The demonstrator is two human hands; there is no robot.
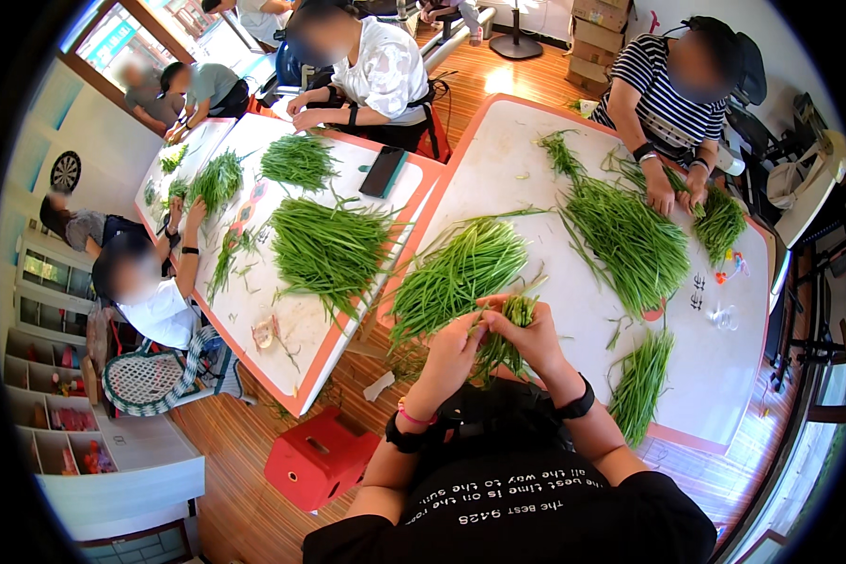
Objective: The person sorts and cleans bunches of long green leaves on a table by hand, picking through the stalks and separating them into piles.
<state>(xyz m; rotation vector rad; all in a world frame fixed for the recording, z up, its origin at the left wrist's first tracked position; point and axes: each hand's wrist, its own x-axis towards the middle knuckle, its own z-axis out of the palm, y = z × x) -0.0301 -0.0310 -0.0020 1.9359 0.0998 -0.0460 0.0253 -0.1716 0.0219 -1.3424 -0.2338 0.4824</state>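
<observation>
1. Black shirt [526, 517] nearest, head view, at 6 o'clock from the hands.
2. Right hand [536, 338] curled round a green bunch [500, 355], by the near edge of the table [517, 155]. Left hand [453, 350], on its 9 o'clock side, pinched narrow against it; cannot tell whether those fingertips hold a separate stem.
3. Risk: stems could slip out. Likely cause: uneven ends, loose fingertip grip.
4. Risk: dropped stems could miss the table. Cause: bunch sits at its edge, toward the lap.
5. Risk: pile [465, 268] at 11 o'clock could scatter. Cause: left hand just beside it.
</observation>
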